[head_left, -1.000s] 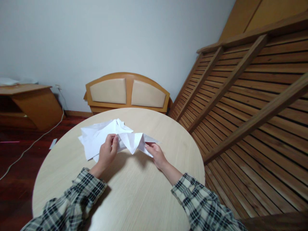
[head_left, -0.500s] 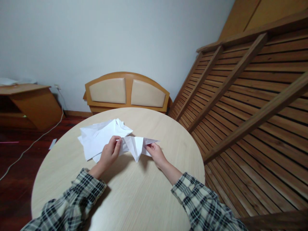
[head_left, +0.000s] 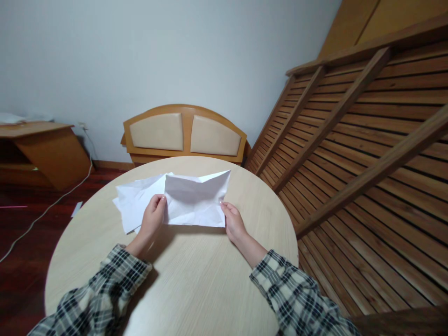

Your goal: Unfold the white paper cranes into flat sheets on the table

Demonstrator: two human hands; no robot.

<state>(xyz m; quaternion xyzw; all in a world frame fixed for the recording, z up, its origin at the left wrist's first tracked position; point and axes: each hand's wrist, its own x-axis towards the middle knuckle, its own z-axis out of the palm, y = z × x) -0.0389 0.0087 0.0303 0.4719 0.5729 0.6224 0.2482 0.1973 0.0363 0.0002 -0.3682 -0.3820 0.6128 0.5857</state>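
Note:
A creased white sheet of paper (head_left: 196,200) is stretched between my two hands above the table, its upper part bent along a fold. My left hand (head_left: 153,217) is closed on the sheet's left edge, thumb on top. At the right edge my right hand (head_left: 234,221) pinches the same sheet between thumb and fingers. Behind and left of my left hand lies a loose pile of white paper sheets (head_left: 135,200), partly covered by the held sheet and the hand.
The round pale wooden table (head_left: 196,280) carries the paper. Beyond it stands a headboard (head_left: 187,130) with two cream panels. A slatted wooden frame (head_left: 350,163) leans on the right. A wooden desk (head_left: 45,149) stands left, with a white cable (head_left: 52,205) on the floor.
The paper was bunched in folds with a point hanging down; now it is opened out into a wide sheet. My left hand has shifted slightly left, my right hand slightly right.

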